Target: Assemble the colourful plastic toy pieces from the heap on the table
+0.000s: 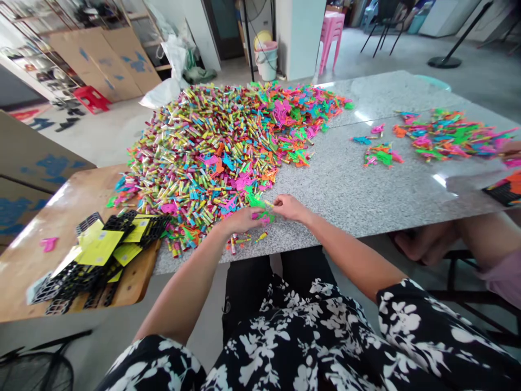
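At the near edge of a big heap of small yellow-and-red wrapped tubes (191, 157), my left hand (244, 219) is closed around bright plastic pieces, pink and green ones showing at its fingers. A green plastic piece (254, 200) lies just above those fingers. My right hand (292, 208), close by on the right, pinches a small yellow tube (268, 204) whose end points towards my left hand. A few loose tubes (261, 237) lie on the table below my hands. Pink plastic pieces (244, 181) rest on the heap beyond them.
The grey speckled table (325, 190) extends right to a smaller pile of coloured plastic pieces (456, 136), where another person's hand (512, 149) reaches in. On the left, a wooden table (138, 285) carries black plastic grids and yellow cards (100, 248). A red stool (91, 99) stands behind.
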The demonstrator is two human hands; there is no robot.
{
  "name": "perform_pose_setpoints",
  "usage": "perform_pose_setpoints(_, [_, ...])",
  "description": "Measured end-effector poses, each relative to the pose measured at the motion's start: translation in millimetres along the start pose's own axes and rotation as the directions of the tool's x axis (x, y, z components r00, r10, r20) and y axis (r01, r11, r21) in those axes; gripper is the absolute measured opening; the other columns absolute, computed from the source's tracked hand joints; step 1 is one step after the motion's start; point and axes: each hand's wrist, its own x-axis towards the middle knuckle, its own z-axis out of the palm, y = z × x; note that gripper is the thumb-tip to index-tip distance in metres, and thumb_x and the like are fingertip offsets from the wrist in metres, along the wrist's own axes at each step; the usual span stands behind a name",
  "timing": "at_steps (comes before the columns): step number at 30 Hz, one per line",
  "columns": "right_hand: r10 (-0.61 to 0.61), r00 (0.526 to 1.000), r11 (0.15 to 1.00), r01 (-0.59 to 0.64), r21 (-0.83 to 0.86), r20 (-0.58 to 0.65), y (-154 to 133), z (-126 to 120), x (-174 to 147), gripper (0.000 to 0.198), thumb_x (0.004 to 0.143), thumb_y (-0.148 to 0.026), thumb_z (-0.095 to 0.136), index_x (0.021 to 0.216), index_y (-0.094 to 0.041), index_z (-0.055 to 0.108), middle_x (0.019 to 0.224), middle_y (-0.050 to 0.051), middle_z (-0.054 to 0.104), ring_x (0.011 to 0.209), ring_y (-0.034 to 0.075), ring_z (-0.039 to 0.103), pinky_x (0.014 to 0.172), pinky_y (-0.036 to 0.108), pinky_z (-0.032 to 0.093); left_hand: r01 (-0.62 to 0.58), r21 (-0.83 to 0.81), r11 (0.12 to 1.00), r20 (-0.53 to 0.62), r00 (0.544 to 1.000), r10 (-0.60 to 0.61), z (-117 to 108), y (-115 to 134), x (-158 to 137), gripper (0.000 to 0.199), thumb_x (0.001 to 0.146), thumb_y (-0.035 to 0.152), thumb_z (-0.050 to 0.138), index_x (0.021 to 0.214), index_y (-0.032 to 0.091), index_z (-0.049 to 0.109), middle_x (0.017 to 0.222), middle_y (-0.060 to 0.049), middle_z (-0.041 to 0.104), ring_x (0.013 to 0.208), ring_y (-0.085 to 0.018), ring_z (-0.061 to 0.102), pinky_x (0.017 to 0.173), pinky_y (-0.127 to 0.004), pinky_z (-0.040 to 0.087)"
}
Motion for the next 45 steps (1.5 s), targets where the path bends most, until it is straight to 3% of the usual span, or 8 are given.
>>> perform_pose_setpoints(3, [-0.016,1.0,0.869,0.004,0.494,0.02,4,1,-10,0.016,0.083,-0.03,0.071,0.09,-0.024,0.058,0.061,-0.004,0.062,0.052,0.015,0.057,0.051,0.027,0.048,-0.016,-0.131,0.991,0.042,0.999,0.021,-6,4,-6,0.067,0.096,0.064,0.065,0.146,0.02,0.07,0.139,-0.01,0.076,0.118,-0.028,0.072,0.096,-0.031,0.054])
perform_pose_setpoints(7, [-0.103,0.993,0.724,0.04,0.689,0.05,3,5,-26,0.024,0.075,-0.032,0.078,0.09,-0.024,0.06,0.067,-0.003,0.068,0.05,0.013,0.056,0.047,0.025,0.048,-0.048,-0.222,0.974,0.041,0.997,0.058,-9,11,-8,0.061,0.098,0.065,0.062,0.136,0.02,0.077,0.12,-0.006,0.082,0.096,-0.022,0.074,0.082,-0.028,0.054])
perform_pose_setpoints(12, [-0.121,0.993,0.647,0.079,0.758,-0.001,6,7,-37,0.024,0.076,-0.038,0.083,0.089,-0.022,0.072,0.071,-0.001,0.07,0.052,0.012,0.056,0.049,0.026,0.05,-0.083,-0.312,0.947,0.005,0.996,0.089,-5,9,-4,0.058,0.095,0.063,0.066,0.132,0.02,0.08,0.117,-0.007,0.082,0.094,-0.022,0.073,0.08,-0.029,0.054])
perform_pose_setpoints(21, [-0.096,0.995,0.56,0.066,0.826,-0.014,9,9,-47,0.026,0.073,-0.032,0.087,0.097,-0.023,0.084,0.08,0.001,0.076,0.059,0.011,0.054,0.057,0.026,0.045,-0.112,-0.461,0.88,0.009,0.991,0.131,-9,14,-4,0.052,0.091,0.056,0.076,0.127,0.019,0.083,0.121,-0.007,0.083,0.111,-0.026,0.074,0.096,-0.034,0.057])
perform_pose_setpoints(29, [-0.066,0.998,0.472,0.014,0.882,0.02,10,8,-53,0.023,0.073,-0.03,0.085,0.095,-0.021,0.086,0.081,0.003,0.078,0.06,0.011,0.053,0.059,0.027,0.041,-0.073,-0.482,0.873,0.025,0.995,0.097,-5,14,0,0.055,0.088,0.058,0.078,0.126,0.019,0.084,0.12,-0.008,0.082,0.107,-0.026,0.073,0.089,-0.034,0.058])
perform_pose_setpoints(33, [-0.035,0.998,0.393,-0.025,0.919,0.042,12,11,-55,0.021,0.073,-0.029,0.084,0.092,-0.021,0.085,0.08,0.002,0.078,0.059,0.01,0.051,0.058,0.026,0.042,-0.047,-0.489,0.871,0.066,0.994,0.091,-6,16,2,0.056,0.087,0.059,0.078,0.126,0.018,0.083,0.116,-0.009,0.082,0.098,-0.024,0.073,0.081,-0.032,0.058])
perform_pose_setpoints(37, [-0.01,0.997,0.331,-0.065,0.942,0.072,15,15,-56,0.025,0.072,-0.03,0.086,0.095,-0.021,0.084,0.08,0.0,0.077,0.059,0.011,0.053,0.058,0.027,0.047,-0.084,-0.484,0.871,0.035,0.993,0.116,-6,18,3,0.054,0.087,0.058,0.078,0.122,0.018,0.084,0.115,-0.008,0.082,0.099,-0.023,0.072,0.082,-0.031,0.057])
perform_pose_setpoints(45, [0.026,0.994,0.309,-0.109,0.945,0.106,19,16,-61,0.032,0.073,-0.03,0.085,0.104,-0.022,0.08,0.082,-0.001,0.076,0.062,0.014,0.058,0.057,0.028,0.049,-0.084,-0.489,0.868,0.085,0.986,0.143,-5,21,5,0.049,0.088,0.056,0.079,0.118,0.017,0.084,0.105,-0.007,0.081,0.088,-0.02,0.07,0.077,-0.029,0.054])
